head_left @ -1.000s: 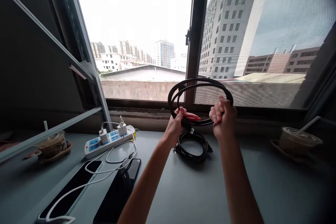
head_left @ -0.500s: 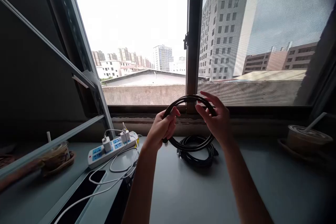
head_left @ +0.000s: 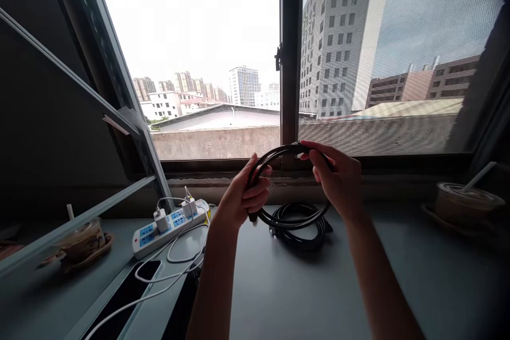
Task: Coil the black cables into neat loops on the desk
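A coiled black cable (head_left: 274, 155) is held up in a loop between my two hands. My left hand (head_left: 249, 191) wraps its fingers round the left side of the loop, thumb pointing up. At the upper right of the loop, my right hand (head_left: 334, 170) pinches the cable between thumb and fingers. A connector end sticks out below my left hand. Behind and beneath the held loop, a second black cable coil (head_left: 305, 244) lies on the grey table (head_left: 295, 297).
A white power strip (head_left: 171, 226) with plugged-in chargers and white cables is at the left, near a dark phone-like slab (head_left: 131, 295). Lidded cups stand at the far left (head_left: 82, 239) and far right (head_left: 464, 204). A metal frame (head_left: 149, 149) rises at left before the window.
My right hand has closed from spread fingers to a pinch on the cable and moved slightly right. My left fingers have wrapped further round the loop. The view has shifted slightly.
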{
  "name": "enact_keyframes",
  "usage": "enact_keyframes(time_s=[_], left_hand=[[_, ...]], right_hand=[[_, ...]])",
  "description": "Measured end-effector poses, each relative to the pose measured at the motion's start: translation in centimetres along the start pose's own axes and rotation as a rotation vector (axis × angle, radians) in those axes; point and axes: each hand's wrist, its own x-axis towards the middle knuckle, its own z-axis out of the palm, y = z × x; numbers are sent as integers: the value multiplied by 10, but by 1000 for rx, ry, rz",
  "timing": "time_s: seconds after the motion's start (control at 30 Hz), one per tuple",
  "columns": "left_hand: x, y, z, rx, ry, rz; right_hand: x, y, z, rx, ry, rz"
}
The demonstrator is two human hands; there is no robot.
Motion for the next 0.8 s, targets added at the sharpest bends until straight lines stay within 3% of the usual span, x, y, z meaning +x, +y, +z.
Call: enact_keyframes(time_s=[0.33,0.6,0.8], left_hand=[[2,-3,10,81,178,17],[4,-4,14,144,272,56],[3,-7,17,238,247,77]], right_hand=[[1,-4,0,-98,-66,-57],[2,-8,-1,-193,-22,-82],[2,-8,-3,-224,-28,-89]])
